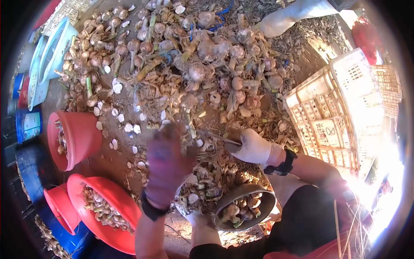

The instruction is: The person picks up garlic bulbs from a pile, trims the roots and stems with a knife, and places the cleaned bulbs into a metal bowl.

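In the head view the fisheye rim blackens every corner, and glare at the lower right washes out whatever lies below the white crate point(340, 108). The left hand point(166, 166), in a purple glove, is motion-blurred; it is raised over the husk litter with fingers loosely curled, and I cannot tell whether it holds anything. The right hand point(252, 146), in a white glove with a dark wrist strap, is closed around a thin blade point(215, 137) that points left toward the other hand; what the blade touches is hidden by blur. The garlic pile point(185, 64) covers the ground from the top edge down to the hands, its far side cut off by the frame. A metal bowl point(243, 207) with trimmed bulbs sits just below the hands, partly hidden by a knee. Red tubs point(82, 138) line the left side; the lower one point(110, 207) holds cut pieces and is clipped by the dark rim. Another person's pale boot point(289, 17) enters at the top right. Bare ground shows only between the tubs and the pile, dotted with white cloves.
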{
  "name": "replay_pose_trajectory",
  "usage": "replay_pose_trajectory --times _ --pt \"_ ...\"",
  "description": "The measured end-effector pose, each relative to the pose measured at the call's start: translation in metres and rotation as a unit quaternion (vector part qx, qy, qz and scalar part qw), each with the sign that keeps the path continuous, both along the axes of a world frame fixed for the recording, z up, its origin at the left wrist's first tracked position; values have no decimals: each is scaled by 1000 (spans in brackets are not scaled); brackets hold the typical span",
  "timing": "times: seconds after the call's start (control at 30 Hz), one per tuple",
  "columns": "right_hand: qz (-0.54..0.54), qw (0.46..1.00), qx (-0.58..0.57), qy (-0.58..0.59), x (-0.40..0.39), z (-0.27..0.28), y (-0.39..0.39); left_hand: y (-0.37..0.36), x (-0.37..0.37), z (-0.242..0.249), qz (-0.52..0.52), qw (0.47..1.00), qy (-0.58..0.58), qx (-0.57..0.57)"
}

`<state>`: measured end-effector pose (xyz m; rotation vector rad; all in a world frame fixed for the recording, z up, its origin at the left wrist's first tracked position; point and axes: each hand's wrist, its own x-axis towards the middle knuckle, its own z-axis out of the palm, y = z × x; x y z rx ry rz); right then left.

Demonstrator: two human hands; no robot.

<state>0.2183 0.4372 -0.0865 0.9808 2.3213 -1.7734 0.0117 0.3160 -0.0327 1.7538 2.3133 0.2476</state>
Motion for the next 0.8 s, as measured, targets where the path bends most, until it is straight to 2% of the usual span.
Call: replay_pose_trajectory --times 0.07,0.13,0.17,0.23,0.3,0.37,0.47,0.53,0.57,0.63,0.67,0.73,0.8 --pt "-3 1000 -16 -20 3 1 6 44 -37 -17 16 994 109 27" --pt "-14 999 -42 11 9 -8 9 83 -61 -36 89 977 170 90" --pt "-18 999 -42 10 10 -11 12 83 -68 -46 85 978 169 90" --pt "-17 999 33 23 14 -13 17 77 -79 -76 144 986 84 -29" --pt "-33 999 31 30 13 -4 27 34 -80 -104 13 985 174 11" --pt "-63 998 11 28 20 -5 22 -10 -59 -109 -28 990 130 -52" --pt "-58 997 -9 48 17 -14 25 -51 -44 -81 -55 996 74 -16" --pt "-50 998 -28 32 14 -7 28 -71 -37 -54 -34 984 -134 -112" --pt "-54 997 14 59 16 -19 24 -88 -36 -47 -30 984 -133 -116" --pt "-60 996 -11 70 15 -21 22 -115 -41 -31 -72 919 -260 -286" --pt "-72 994 -30 77 15 -22 23 -113 -46 -28 -69 920 -258 -286" --pt "-62 996 -23 56 16 -22 21 -100 -55 -21 86 969 -169 -158" --pt "-53 997 -7 50 15 -20 21 -65 -75 -26 123 989 -23 -75"
